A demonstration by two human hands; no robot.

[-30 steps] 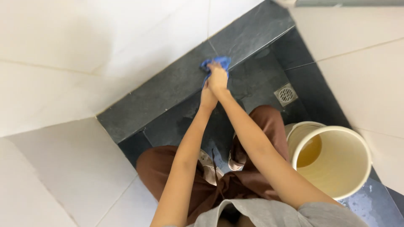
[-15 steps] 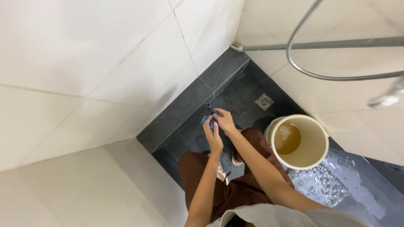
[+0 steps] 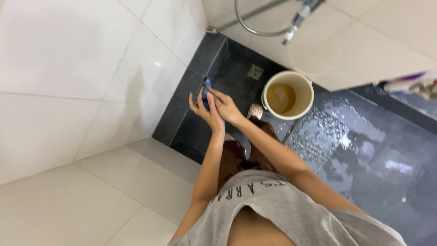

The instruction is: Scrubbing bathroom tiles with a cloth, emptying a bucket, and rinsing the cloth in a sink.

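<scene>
Both hands meet in front of the person's chest, raised off the floor, with a blue cloth (image 3: pixel 205 93) pressed between them. The left hand (image 3: pixel 203 108) lies open behind it, palm turned in and fingers spread upward, cupping the cloth from the wall side. The right hand (image 3: pixel 224 105) closes over the front of it, fingers curled across the fabric, so that only a dark blue fold and a brighter tip show above the knuckles. The cloth is up in the air here, touching neither tile nor water.

Judging from that grip, the step in hand looks like gathering or squeezing the cloth between bouts of wiping. Whatever follows would call for a firmer hold by one hand and a reach down, since everything else sits well below.

Just beneath the hands runs the dark grey floor (image 3: pixel 236 86) of the shower recess, bordered by a low dark step (image 3: pixel 175 114) against the white wall tiles (image 3: pixel 82 68). A square drain grate (image 3: pixel 255 71) sits in the far corner. Near it to the right stands a cream bucket (image 3: pixel 287 94) holding yellowish liquid, with one light slipper (image 3: pixel 255 110) just beside its base. Wet, sudsy dark tiles (image 3: pixel 364 150) spread further right, and a metal shower hose (image 3: pixel 255 28) loops overhead.
</scene>
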